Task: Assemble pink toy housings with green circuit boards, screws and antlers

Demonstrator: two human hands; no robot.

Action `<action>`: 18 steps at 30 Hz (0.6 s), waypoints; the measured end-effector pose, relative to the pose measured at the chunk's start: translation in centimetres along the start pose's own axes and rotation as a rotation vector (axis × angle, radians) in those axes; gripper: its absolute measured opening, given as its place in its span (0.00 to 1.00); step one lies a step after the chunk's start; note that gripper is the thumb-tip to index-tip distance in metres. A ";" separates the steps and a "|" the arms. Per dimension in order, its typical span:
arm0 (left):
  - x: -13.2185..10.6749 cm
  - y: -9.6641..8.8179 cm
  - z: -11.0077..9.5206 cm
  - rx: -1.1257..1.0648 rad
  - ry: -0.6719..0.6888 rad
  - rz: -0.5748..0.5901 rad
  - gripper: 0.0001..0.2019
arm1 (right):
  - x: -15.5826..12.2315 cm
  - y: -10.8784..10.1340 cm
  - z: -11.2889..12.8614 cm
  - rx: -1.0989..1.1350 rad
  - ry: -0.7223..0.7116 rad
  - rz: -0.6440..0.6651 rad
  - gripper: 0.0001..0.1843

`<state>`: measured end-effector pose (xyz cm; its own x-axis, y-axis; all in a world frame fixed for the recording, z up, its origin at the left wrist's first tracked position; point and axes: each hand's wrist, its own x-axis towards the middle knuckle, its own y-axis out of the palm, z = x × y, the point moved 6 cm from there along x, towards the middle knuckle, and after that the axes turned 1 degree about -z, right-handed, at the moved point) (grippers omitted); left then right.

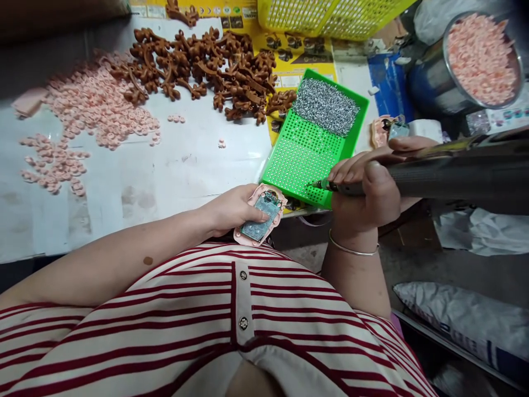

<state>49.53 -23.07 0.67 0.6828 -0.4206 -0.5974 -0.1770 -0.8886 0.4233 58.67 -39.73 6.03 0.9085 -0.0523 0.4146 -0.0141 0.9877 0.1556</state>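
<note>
My left hand (243, 209) grips a pink plastic shell (248, 238) at the table's front edge. Inside the shell lies a circuit board (261, 216), with my thumb pressed on it and some thin wires at its top. My right hand (372, 182) is wrapped around a dark electric screwdriver (438, 179), which points left. Its bit tip hangs over the front part of a green perforated tray (306, 149); whether a screw sits on the tip is too small to tell. Many small silver screws (326, 107) are heaped at the tray's far end.
Brown plastic bone-shaped parts (206, 69) lie piled at the back. Small pink pieces (99, 105) spread over the left. A yellow basket (330, 16) stands behind the tray. At right are a metal pot (433, 71) of pink pieces and another pink shell (378, 131) with electronics.
</note>
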 end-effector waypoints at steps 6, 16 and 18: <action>-0.1 0.2 -0.1 -0.037 0.020 0.037 0.18 | -0.3 0.5 1.6 0.038 -0.308 -0.113 0.14; -0.6 -0.1 0.0 -0.110 0.043 0.020 0.19 | 0.0 0.4 1.4 0.070 -0.294 -0.068 0.13; -1.0 -0.6 0.2 -0.114 0.051 -0.011 0.20 | -0.1 0.7 1.5 0.049 -0.273 -0.021 0.12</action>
<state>48.82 -22.17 0.92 0.7199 -0.3982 -0.5685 -0.0891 -0.8653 0.4933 57.99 -39.24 7.44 0.7630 -0.1174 0.6356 -0.0223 0.9780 0.2074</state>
